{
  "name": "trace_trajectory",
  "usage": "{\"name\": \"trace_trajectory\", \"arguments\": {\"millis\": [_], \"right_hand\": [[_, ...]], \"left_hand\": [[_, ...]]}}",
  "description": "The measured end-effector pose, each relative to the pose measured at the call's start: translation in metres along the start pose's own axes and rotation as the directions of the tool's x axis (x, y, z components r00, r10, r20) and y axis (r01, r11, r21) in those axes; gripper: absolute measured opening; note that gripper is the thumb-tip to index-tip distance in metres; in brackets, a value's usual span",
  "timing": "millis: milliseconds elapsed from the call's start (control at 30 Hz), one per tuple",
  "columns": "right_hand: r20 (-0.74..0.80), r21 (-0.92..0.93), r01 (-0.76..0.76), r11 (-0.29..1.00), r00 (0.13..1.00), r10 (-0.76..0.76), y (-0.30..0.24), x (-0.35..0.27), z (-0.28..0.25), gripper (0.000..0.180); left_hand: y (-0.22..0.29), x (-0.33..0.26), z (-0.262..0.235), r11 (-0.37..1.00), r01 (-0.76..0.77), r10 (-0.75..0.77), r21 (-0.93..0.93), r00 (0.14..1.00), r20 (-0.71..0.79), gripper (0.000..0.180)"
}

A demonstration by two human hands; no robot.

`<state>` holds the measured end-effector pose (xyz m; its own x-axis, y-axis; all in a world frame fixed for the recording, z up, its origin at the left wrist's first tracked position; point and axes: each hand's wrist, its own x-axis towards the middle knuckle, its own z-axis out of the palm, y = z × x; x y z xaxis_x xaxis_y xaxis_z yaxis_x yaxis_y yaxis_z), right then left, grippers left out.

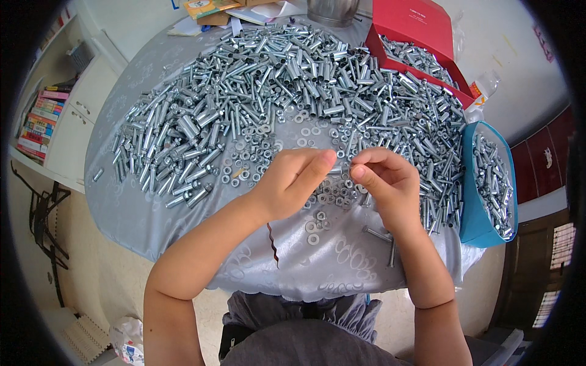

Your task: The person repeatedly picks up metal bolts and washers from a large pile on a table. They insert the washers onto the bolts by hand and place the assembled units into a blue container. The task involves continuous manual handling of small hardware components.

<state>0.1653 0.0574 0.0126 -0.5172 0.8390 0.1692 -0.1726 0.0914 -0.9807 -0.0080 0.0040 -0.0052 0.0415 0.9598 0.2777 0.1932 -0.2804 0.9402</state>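
Note:
Above the near middle of the table, my left hand (297, 183) is closed with its thumb laid along the fingers. A short silver metal anchor bolt (336, 171) shows at its fingertips, its rest hidden by the hand. Close to the bolt's right end, my right hand (390, 186) has its thumb and forefinger pinched together; what lies between them is too small to make out. Loose washers (313, 239) and nuts (321, 216) lie on the cloth below and around both hands. Two long bolts (391, 251) rest beside my right wrist.
A big heap of silver sleeves and bolts (293, 73) covers the table's far half. Assembled anchor bolts (177, 140) lie at left. A red box (421, 21) and a blue bin (469, 210), both holding metal parts, stand at right. A metal pot (332, 11) is at the back.

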Motion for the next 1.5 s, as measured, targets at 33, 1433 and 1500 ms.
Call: {"name": "trace_trajectory", "arguments": {"millis": [33,1433,1500], "right_hand": [[-0.004,-0.106,0.07,0.992,0.997,-0.071,0.001,0.0,0.0,0.013],[0.26,-0.326,0.141,0.935,0.964,-0.055,-0.011,-0.005,0.0,0.013],[0.133,-0.116,-0.016,0.993,0.991,0.031,-0.009,-0.004,-0.002,0.013]], "left_hand": [[0.001,0.0,0.0,1.0,0.0,0.0,-0.002,1.0,-0.004,0.045],[0.005,0.01,-0.002,0.753,0.352,-0.412,-0.556,0.911,0.018,0.046],[0.005,0.009,0.004,0.795,0.36,-0.406,-0.488,0.914,0.013,0.043]]}}
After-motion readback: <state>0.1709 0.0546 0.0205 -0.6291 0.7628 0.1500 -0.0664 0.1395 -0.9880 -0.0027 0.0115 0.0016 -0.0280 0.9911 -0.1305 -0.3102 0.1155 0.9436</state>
